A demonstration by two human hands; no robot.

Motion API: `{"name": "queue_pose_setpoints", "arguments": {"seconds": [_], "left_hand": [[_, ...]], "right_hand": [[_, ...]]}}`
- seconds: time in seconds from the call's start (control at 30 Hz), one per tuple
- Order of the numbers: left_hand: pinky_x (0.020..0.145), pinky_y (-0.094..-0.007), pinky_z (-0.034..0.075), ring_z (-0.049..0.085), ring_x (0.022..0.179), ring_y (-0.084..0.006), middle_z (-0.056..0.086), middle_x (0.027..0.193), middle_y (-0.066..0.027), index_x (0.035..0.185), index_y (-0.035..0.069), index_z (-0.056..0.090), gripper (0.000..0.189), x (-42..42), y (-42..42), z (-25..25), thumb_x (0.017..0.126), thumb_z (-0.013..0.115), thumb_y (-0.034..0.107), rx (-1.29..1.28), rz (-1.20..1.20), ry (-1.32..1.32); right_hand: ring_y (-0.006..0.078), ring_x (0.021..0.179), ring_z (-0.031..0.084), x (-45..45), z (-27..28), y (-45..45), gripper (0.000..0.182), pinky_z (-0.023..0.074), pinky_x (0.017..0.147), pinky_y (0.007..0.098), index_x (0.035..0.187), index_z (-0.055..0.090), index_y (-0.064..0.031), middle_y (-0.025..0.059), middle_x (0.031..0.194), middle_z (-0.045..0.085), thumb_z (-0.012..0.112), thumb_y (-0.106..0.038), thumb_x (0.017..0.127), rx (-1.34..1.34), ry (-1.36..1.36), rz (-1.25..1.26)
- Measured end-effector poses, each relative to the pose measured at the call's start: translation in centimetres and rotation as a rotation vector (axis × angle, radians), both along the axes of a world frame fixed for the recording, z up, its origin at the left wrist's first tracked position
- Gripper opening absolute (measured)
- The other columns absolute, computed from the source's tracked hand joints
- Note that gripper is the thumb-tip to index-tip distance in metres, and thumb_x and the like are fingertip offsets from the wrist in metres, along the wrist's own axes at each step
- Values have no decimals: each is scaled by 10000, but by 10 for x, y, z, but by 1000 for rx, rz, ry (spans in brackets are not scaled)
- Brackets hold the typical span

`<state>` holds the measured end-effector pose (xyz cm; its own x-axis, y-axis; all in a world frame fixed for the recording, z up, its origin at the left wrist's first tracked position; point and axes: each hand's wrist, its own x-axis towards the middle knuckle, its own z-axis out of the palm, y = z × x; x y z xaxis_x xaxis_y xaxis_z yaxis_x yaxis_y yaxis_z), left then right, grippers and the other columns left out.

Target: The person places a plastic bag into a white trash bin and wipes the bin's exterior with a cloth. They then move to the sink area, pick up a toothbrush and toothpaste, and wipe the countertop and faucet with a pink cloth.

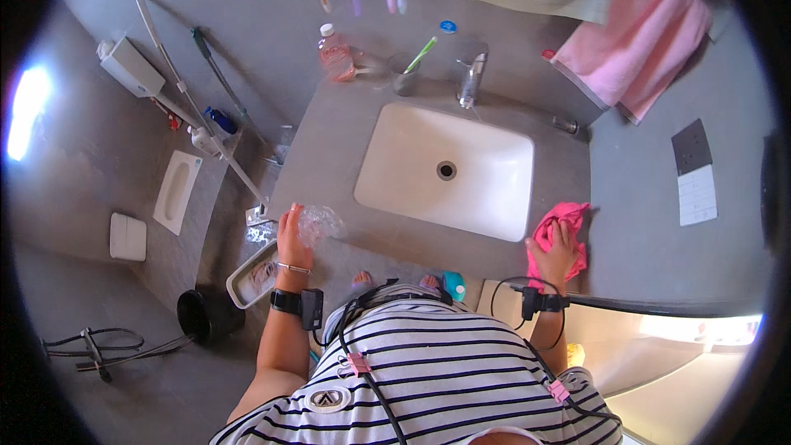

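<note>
My left hand (294,237) holds a crumpled piece of clear plastic (320,225) at the left front corner of the grey counter (321,136). The plastic's exact kind cannot be told. On the counter's right front part, my right hand (558,252) presses on a bright pink cloth (576,217), which is bunched under the palm and fingers. Between my hands lies a white rectangular sink (401,161) with a dark drain (446,170). A chrome faucet (472,81) stands behind it.
A bottle of pink liquid (335,55) and a grey cup (405,81) with a green toothbrush (421,54) stand at the back. Towels (642,43) hang right. Leftward are a long pole (204,117), a black bin (209,316), a white basin (238,287) and a squat toilet (177,191).
</note>
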<state>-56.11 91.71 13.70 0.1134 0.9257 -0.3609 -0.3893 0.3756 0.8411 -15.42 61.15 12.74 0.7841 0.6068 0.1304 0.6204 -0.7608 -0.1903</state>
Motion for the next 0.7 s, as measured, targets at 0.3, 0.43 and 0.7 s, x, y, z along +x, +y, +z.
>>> {"name": "queue_pose_setpoints", "arguments": {"seconds": [0.3,0.43,0.7], "left_hand": [[634,-293,513,601,843,-180,571,981,-78,1077,33,566,241,-97,42,-36,901,550,197,138,93,116],[703,-308,505,573,884,-158,569,996,-30,1080,67,567,247,-144,56,-36,920,533,252,135,91,159],[777,-322,507,577,931,-188,574,1000,-56,1111,82,565,244,-187,72,-33,928,505,231,240,63,338]], "right_hand": [[266,1062,522,-190,2,155,490,398,833,444,1092,609,-99,75,1197,555,681,-252,632,269,15,553],[265,1029,510,-260,9,253,435,408,829,426,1042,604,-81,71,1102,553,661,-212,632,444,83,806],[255,999,506,-316,-9,420,368,407,821,409,920,604,-54,95,1014,555,651,-215,593,696,154,1076]]}}
